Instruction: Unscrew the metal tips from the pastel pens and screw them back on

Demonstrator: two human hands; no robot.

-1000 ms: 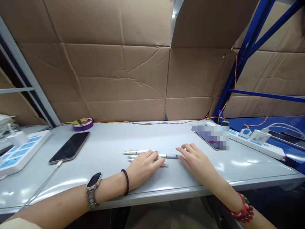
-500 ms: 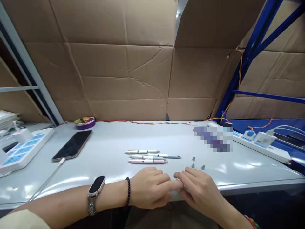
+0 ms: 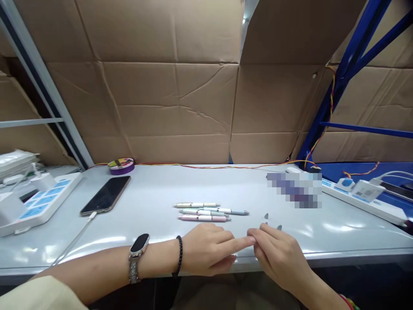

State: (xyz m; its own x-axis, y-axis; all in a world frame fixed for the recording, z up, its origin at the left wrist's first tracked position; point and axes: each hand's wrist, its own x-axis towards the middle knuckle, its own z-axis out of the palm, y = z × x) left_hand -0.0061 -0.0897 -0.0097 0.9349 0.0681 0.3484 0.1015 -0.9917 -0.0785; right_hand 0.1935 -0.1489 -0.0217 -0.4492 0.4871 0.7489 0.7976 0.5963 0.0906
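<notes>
My left hand is above the table's front edge, its index finger stretched to the right and its other fingers curled. It holds nothing that I can see. My right hand is closed, with thumb and fingertips at the tip of that left index finger. Whether something small lies between them is hidden. Just beyond the right hand lie small grey pointed pieces; another grey piece is close to its knuckles, and one is mostly covered. Behind the left hand lie several click pens, among them a pink pen and a blue pen.
A phone on a charging cable lies at left, near a purple tape roll. Power strips stand at the left and right. Cardboard walls the back. A blurred patch covers something at right.
The view has shifted slightly, so things sit further right. My left index finger is straighter, and my right fingertips have closed at its tip. The pens stay in place.
</notes>
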